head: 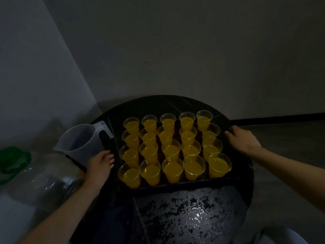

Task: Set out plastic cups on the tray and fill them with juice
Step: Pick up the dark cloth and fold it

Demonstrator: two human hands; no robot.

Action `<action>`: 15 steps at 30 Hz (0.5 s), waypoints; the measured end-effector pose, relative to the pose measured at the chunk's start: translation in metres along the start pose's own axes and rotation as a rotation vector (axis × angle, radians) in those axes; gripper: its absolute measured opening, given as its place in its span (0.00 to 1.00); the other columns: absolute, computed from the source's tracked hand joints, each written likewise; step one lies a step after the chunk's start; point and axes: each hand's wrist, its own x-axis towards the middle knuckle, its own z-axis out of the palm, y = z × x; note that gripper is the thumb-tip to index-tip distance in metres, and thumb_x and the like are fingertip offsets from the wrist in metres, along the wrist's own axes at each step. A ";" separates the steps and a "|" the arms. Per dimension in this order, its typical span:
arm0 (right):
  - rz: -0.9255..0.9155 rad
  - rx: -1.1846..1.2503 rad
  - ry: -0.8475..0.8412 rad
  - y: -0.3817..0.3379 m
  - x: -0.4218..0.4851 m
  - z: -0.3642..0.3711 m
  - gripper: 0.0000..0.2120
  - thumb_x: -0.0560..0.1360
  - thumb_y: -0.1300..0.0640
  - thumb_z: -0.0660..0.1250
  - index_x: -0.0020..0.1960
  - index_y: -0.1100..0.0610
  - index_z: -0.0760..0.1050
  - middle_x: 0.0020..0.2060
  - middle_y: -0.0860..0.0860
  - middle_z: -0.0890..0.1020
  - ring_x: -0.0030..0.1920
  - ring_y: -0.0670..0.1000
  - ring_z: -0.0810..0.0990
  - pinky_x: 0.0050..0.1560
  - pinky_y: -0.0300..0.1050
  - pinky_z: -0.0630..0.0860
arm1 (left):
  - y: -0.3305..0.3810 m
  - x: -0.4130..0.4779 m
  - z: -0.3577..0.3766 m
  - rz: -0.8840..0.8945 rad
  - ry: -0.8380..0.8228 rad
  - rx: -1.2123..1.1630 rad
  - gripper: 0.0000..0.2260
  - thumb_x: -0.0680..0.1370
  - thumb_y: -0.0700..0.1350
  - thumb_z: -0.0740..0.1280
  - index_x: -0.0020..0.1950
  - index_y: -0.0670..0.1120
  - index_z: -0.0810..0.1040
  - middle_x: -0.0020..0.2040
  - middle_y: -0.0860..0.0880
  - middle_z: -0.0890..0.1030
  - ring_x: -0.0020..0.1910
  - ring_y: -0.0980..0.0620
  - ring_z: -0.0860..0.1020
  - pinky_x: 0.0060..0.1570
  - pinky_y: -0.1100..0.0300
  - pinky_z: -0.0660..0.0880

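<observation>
Dim room, grey wall behind a round dark worktop (158, 106). Left grip (100, 164) at the left rim of the tray (175, 187), fingers curled down over the edge, seemingly clasping it. Right grip (244, 140) laid at the tray's right rim, fingers fairly straight; clasping or merely resting, impossible to tell in this light. One grip per side, probably to steady or lift a sloshing load level. On the tray, twenty cups (171, 150) packed in close rows, each holding juice (172, 169) short of the brim. Just left of the tray, jug (82, 143) upright and seemingly empty, so pouring apparently done. Farther left, clear bottle (44, 175) with green cap (12, 159). On the tray's near side, wet patch (193, 217) on the worktop.
</observation>
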 end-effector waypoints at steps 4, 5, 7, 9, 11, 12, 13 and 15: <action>0.122 0.103 -0.152 0.007 0.006 0.016 0.19 0.83 0.47 0.61 0.68 0.56 0.71 0.51 0.55 0.79 0.45 0.52 0.79 0.42 0.47 0.78 | -0.005 0.008 0.010 -0.075 -0.019 0.023 0.13 0.85 0.36 0.59 0.68 0.38 0.75 0.60 0.41 0.79 0.58 0.45 0.79 0.60 0.50 0.76; 0.148 0.122 -0.190 0.008 0.007 0.020 0.18 0.82 0.47 0.62 0.68 0.56 0.72 0.48 0.53 0.78 0.44 0.51 0.79 0.39 0.46 0.78 | -0.005 0.010 0.012 -0.084 -0.016 0.025 0.12 0.85 0.37 0.59 0.66 0.38 0.76 0.58 0.41 0.80 0.56 0.45 0.79 0.59 0.49 0.77; 0.149 0.125 -0.248 0.012 0.010 0.027 0.18 0.81 0.47 0.64 0.67 0.56 0.72 0.48 0.52 0.77 0.44 0.50 0.79 0.39 0.45 0.77 | -0.006 0.012 0.014 -0.091 -0.033 0.034 0.10 0.85 0.37 0.60 0.61 0.39 0.79 0.56 0.40 0.82 0.55 0.44 0.80 0.57 0.49 0.78; 0.116 0.114 -0.278 0.015 0.014 0.033 0.20 0.80 0.47 0.66 0.68 0.56 0.71 0.51 0.53 0.77 0.45 0.49 0.79 0.39 0.43 0.76 | -0.007 0.014 0.014 -0.076 -0.097 0.093 0.08 0.84 0.39 0.62 0.57 0.43 0.81 0.55 0.41 0.83 0.56 0.44 0.81 0.59 0.47 0.78; 0.089 0.079 -0.278 0.018 0.017 0.035 0.20 0.79 0.47 0.68 0.66 0.55 0.71 0.53 0.53 0.78 0.46 0.49 0.79 0.36 0.41 0.75 | -0.005 0.014 0.014 -0.062 -0.153 0.149 0.08 0.84 0.43 0.63 0.56 0.45 0.82 0.55 0.43 0.83 0.57 0.44 0.81 0.63 0.43 0.76; 0.083 0.062 -0.279 0.018 0.018 0.036 0.19 0.78 0.47 0.68 0.65 0.55 0.72 0.52 0.53 0.78 0.45 0.50 0.80 0.35 0.41 0.75 | -0.005 0.015 0.015 -0.057 -0.166 0.170 0.08 0.84 0.44 0.64 0.56 0.45 0.82 0.55 0.44 0.83 0.57 0.44 0.81 0.63 0.42 0.76; 0.078 0.052 -0.283 0.018 0.019 0.036 0.17 0.78 0.47 0.69 0.62 0.54 0.72 0.49 0.52 0.79 0.45 0.50 0.80 0.34 0.41 0.76 | -0.004 0.016 0.016 -0.055 -0.171 0.190 0.07 0.83 0.44 0.65 0.56 0.46 0.82 0.54 0.44 0.83 0.56 0.44 0.81 0.63 0.42 0.76; 0.060 0.048 -0.282 0.019 0.021 0.037 0.13 0.78 0.48 0.69 0.56 0.55 0.74 0.47 0.53 0.80 0.43 0.51 0.82 0.35 0.42 0.78 | -0.003 0.017 0.019 -0.051 -0.183 0.224 0.06 0.82 0.44 0.67 0.56 0.45 0.82 0.53 0.44 0.83 0.54 0.45 0.81 0.60 0.45 0.77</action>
